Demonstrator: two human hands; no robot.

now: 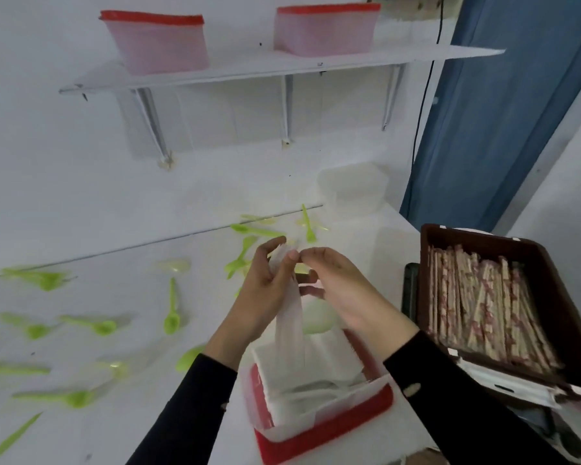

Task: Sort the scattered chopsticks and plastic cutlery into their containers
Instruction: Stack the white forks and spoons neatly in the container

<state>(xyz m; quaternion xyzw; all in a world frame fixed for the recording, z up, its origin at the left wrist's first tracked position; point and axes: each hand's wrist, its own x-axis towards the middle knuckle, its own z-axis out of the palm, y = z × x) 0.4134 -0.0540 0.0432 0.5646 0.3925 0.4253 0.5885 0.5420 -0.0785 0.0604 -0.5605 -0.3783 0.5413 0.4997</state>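
Observation:
My left hand (265,290) grips the top of a bunch of white plastic cutlery (290,317) that stands upright in a clear container (316,407) resting on its red lid (332,427). My right hand (342,290) meets the left at the top of the bunch, its fingertips pinching the upper ends. Several green plastic spoons (172,317) and forks (240,260) lie scattered over the white table (131,424) to the left and behind. A brown tray (550,297) at the right holds several paper-wrapped chopsticks (483,307).
A wall shelf (282,67) above carries two pink containers with red lids (158,41). A clear lidded tub (352,189) stands at the table's far right corner. A blue door (503,112) is behind the tray.

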